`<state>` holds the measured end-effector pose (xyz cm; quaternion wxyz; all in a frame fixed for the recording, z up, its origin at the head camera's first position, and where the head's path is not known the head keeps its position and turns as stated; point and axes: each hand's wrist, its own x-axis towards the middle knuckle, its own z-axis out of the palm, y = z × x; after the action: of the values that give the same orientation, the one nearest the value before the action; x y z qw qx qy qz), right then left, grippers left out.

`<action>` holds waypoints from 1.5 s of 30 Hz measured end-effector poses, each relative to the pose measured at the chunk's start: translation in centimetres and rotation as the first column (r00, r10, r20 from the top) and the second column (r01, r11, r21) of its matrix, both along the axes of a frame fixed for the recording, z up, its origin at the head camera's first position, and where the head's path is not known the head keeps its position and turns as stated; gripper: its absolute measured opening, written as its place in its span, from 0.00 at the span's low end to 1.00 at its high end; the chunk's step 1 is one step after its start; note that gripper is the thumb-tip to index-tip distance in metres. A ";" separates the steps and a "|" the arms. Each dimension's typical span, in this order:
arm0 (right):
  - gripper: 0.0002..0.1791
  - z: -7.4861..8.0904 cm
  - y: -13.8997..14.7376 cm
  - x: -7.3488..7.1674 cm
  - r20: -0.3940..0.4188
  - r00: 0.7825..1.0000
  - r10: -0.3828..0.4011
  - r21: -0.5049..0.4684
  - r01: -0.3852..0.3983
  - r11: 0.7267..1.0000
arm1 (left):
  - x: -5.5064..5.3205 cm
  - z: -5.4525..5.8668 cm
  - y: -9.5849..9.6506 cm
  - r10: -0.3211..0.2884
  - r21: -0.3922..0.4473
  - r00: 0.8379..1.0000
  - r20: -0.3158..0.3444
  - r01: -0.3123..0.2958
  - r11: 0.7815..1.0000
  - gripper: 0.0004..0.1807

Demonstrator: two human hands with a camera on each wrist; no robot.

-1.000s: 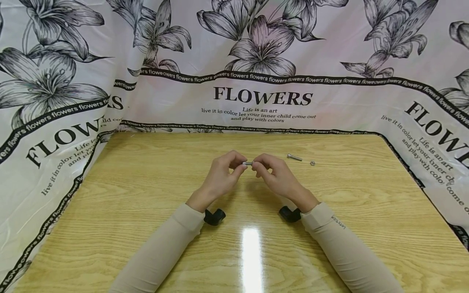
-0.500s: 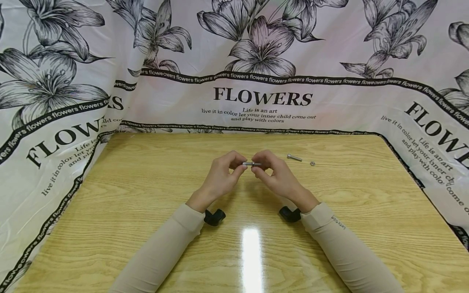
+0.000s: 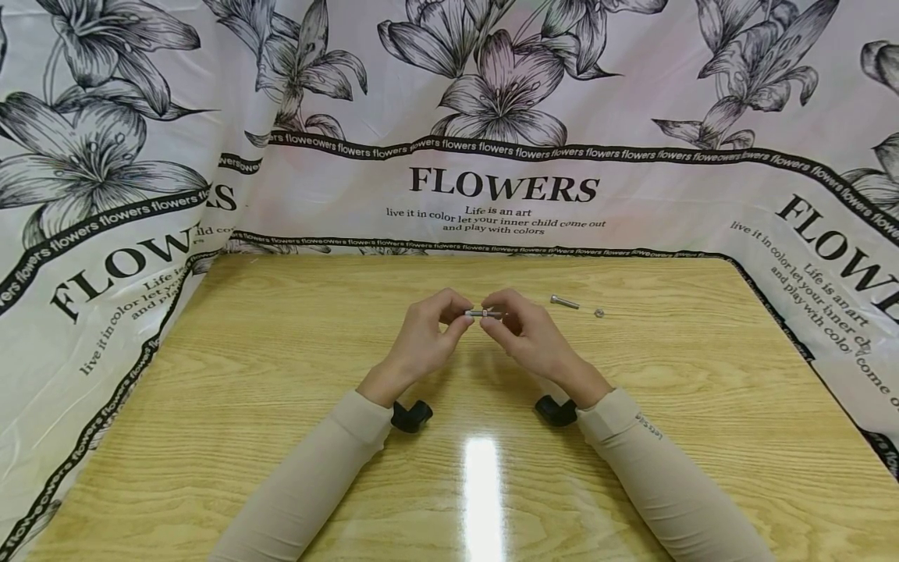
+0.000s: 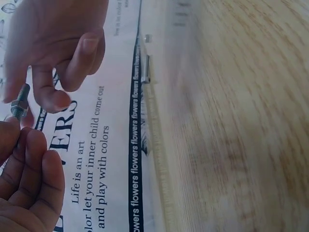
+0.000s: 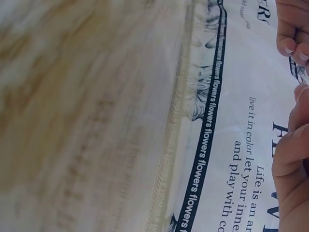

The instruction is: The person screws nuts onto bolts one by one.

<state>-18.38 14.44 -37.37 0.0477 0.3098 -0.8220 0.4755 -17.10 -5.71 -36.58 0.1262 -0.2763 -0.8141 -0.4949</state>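
In the head view, my left hand pinches one end of a metal bolt between thumb and forefinger, holding it level above the table. A hex nut sits partway along the thread. My right hand has its thumb and forefinger curled round the nut, and the bolt's free end points into that hand. The left wrist view shows the nut on the thread close up, beside the right hand. In the right wrist view, the right hand hides the bolt.
A second bolt and a loose nut lie on the wooden table, right of my hands. A flower-printed curtain hangs behind and at both sides. Black wrist devices sit at the cuffs.
My right fingers have shifted and spread around the bolt, so the nut and thread now show between them. The left hand keeps the bolt in place.
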 end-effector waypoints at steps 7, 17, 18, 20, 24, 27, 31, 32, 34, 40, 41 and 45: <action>0.18 -0.1 0.0 -0.1 -0.068 0.997 0.042 -0.043 -0.045 0.998 | 0.0 -0.1 0.0 -0.003 0.003 1.000 -0.004 0.003 1.000 0.04; 0.06 0.8 -0.3 0.5 -0.028 1.000 0.002 -0.008 -0.002 1.000 | 0.2 0.1 0.1 -0.007 0.001 1.000 0.018 0.007 1.000 0.04; 0.06 0.3 -0.1 0.1 -0.023 1.000 0.001 -0.009 -0.002 1.000 | 0.2 0.1 0.1 -0.007 0.001 1.000 0.018 0.007 1.000 0.04; 0.06 -0.2 0.1 -0.2 -0.021 1.000 0.002 -0.008 -0.002 1.000 | 0.2 0.1 0.1 -0.010 0.003 1.000 0.016 0.010 1.000 0.04; 0.13 0.0 0.1 0.0 -0.036 0.999 0.003 0.004 -0.003 1.000 | 0.2 0.1 0.1 -0.004 0.001 1.000 0.009 0.004 1.000 0.04; 0.17 1.0 -0.2 0.7 -0.071 0.997 0.018 0.000 -0.019 1.000 | 0.1 0.1 0.1 -0.003 0.004 1.000 0.008 0.003 1.000 0.04; 0.13 2.2 -0.6 1.5 -0.110 0.993 0.051 -0.020 -0.054 0.998 | 0.1 0.0 0.1 -0.003 0.009 1.000 0.009 0.003 1.000 0.04; 0.12 2.4 -0.7 1.6 -0.117 0.992 0.056 -0.024 -0.060 0.998 | 0.1 0.0 0.1 -0.002 0.009 1.000 0.011 0.002 1.000 0.04; 0.10 2.1 -0.6 1.4 -0.123 0.991 0.055 -0.024 -0.058 0.998 | 0.1 0.0 0.1 0.000 0.008 1.000 0.014 0.000 1.000 0.04; 0.05 0.0 -0.1 0.1 -0.056 0.998 0.007 0.003 -0.007 1.000 | 0.2 0.0 0.1 -0.006 0.006 1.000 0.011 0.006 1.000 0.04; 0.06 -0.1 0.0 0.0 -0.041 0.999 0.002 0.004 -0.002 1.000 | 0.2 0.0 0.1 -0.009 0.006 1.000 0.009 0.009 1.000 0.04; 0.07 -0.3 0.1 -0.2 -0.016 1.000 0.009 -0.004 -0.009 1.000 | 0.2 0.0 0.1 -0.011 0.005 1.000 0.006 0.011 1.000 0.04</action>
<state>-18.56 14.57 -37.65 0.0529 0.3172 -0.8192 0.4748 -16.88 -5.63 -36.55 0.1216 -0.2791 -0.8116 -0.4985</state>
